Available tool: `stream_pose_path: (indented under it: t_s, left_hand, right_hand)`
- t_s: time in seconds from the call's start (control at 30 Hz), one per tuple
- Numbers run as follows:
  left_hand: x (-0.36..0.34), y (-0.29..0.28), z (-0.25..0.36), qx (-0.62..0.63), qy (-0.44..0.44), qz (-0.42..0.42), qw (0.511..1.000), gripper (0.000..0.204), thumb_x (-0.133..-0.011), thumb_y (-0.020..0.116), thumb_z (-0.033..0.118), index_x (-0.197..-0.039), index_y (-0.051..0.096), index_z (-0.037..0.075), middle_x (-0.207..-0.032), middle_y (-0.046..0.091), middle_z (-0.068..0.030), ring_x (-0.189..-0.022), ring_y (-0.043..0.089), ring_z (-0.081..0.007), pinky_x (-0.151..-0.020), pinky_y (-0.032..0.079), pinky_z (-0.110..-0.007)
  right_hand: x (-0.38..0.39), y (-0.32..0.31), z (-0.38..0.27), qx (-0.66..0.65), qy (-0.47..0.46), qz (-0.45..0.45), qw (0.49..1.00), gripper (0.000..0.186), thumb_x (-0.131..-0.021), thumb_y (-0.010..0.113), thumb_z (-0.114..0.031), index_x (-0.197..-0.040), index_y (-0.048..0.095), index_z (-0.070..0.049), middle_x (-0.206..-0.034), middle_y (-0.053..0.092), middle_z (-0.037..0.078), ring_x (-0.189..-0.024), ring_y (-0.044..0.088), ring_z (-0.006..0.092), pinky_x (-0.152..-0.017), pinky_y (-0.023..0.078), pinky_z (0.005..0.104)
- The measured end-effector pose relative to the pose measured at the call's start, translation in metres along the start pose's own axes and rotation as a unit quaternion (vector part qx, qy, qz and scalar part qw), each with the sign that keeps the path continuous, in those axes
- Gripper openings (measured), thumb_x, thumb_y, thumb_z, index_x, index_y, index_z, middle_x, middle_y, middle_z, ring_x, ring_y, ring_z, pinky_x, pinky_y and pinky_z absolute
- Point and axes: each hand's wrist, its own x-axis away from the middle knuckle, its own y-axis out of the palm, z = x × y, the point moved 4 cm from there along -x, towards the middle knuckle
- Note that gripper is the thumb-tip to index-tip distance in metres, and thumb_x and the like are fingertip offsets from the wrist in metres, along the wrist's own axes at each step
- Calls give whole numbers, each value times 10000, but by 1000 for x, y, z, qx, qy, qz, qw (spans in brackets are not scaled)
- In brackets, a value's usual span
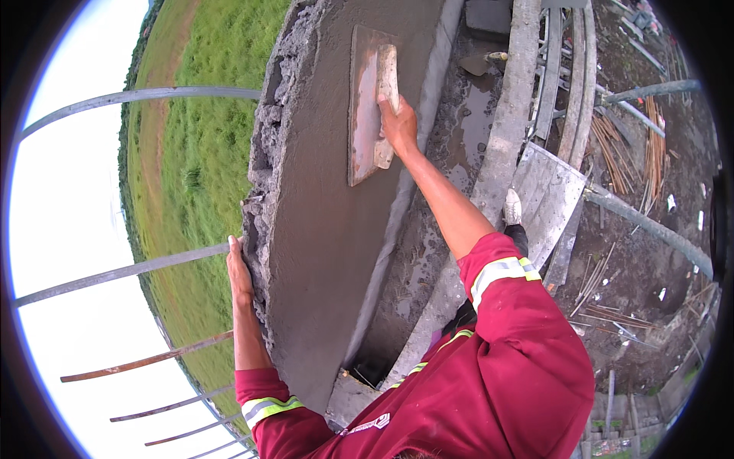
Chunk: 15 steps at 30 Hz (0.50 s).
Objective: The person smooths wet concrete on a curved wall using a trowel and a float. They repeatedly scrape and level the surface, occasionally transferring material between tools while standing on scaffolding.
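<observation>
Gripping right hand [399, 128]: we had its fingers closed round the pale, worn handle [388, 69] of the float [363, 107].
Float plate: flat, rectangular, brown-stained at its rim — it lay against the far part of the mortar face [329, 252].
Long axis: we saw it run away from our body, the handle nearly parallel, the far end leaning slightly right.
Mortar texture: smooth, grey-brown.
Broken edge [267, 145]: jagged, pitted, crumbly.
Left hand [240, 274]: we had it beside that edge — whether its fingers gripped, we could not tell.
</observation>
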Motion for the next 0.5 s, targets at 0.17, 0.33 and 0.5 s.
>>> stream_pose_path:
  t_s: [0.17, 0.33, 0.5]
  left_hand:
    - [-8, -5, -16, 12, 6, 26, 1000, 854, -992, 351, 644, -1305, 535, -129, -1325, 562, -224, -1246, 500, -277, -1109, 313, -363]
    - [-9, -2, -10, 35, 20, -50, 998, 825, -1012, 321, 613, -1287, 551, -130, -1294, 586, -226, -1214, 519, -270, -1093, 328, -361]
    - [2, -2, 2, -16, 6, 11, 1000, 836, -1002, 334, 629, -1290, 547, -127, -1292, 591, -211, -1212, 523, -262, -1093, 330, -353]
  right_hand:
    - [119, 33, -1, 38, -136, -68, 988, 584, -997, 546, -397, -1373, 483, 45, -1164, 648, 287, -1130, 629, 401, -943, 506, 438]
    - [10, 26, -64, 78, -209, -39, 974, 593, -968, 572, -475, -1259, 566, 42, -974, 700, 237, -957, 688, 374, -811, 535, 413]
    - [-77, -2, -58, 26, -82, -18, 996, 474, -962, 601, -433, -1117, 626, 14, -717, 659, 108, -600, 650, 209, -545, 527, 350]
